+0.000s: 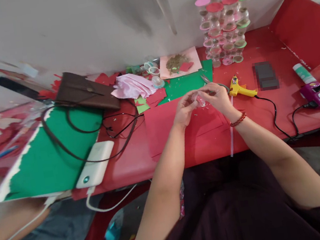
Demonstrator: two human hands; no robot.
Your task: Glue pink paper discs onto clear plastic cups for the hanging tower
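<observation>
My left hand (184, 109) and my right hand (218, 98) meet above a red paper sheet (173, 130) on the red table (265, 109). Between their pinched fingertips sits a small clear plastic cup (199, 99) with something pink on it. A thin pale strip (232, 137) hangs down from under my right wrist, which wears a red bead bracelet (239, 119). Scissors (206, 79) lie just beyond my fingers on a green sheet (186, 82).
A yellow glue gun (240, 88) lies right of my hands, its black cord running off the edge. A stack of small cups with coloured lids (224, 23) stands at the back. Left are a brown pouch (84, 91), cables, a white power bank (96, 162) and green paper (49, 159).
</observation>
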